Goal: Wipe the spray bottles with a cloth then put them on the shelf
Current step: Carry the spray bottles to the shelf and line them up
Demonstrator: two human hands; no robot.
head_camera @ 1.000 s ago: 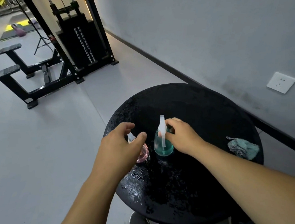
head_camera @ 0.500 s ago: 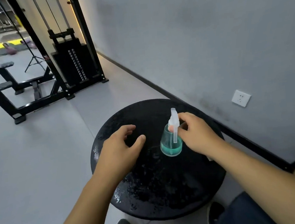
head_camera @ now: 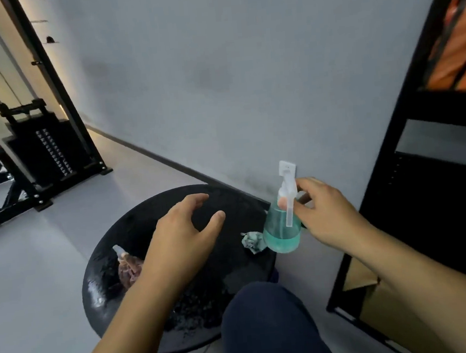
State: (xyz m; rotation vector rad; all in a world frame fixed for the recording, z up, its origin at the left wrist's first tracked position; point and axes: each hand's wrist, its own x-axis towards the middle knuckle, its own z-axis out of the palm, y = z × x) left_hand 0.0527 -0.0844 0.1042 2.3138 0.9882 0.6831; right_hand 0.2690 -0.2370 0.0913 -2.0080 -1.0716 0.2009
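My right hand (head_camera: 325, 213) grips a clear spray bottle with teal liquid (head_camera: 283, 228) by its neck and holds it in the air past the right edge of the round black table (head_camera: 234, 274). The bottle's white trigger head points up. My left hand (head_camera: 183, 237) hovers over the table with fingers spread and holds nothing. A pink spray bottle (head_camera: 128, 265) stands on the table's left side, partly hidden behind my left forearm. A crumpled teal cloth (head_camera: 253, 242) lies on the table near its right edge, just left of the lifted bottle.
A black shelf frame (head_camera: 409, 144) rises at the right, with an orange item on an upper level and a cardboard box low down. A grey wall runs behind. Gym weight machines stand at the far left. My knee in dark trousers (head_camera: 267, 328) is below the table.
My right hand has lifted the teal bottle off the table and carried it right, toward the shelf. My left hand let go of the pink bottle and now hovers. The view swung right.
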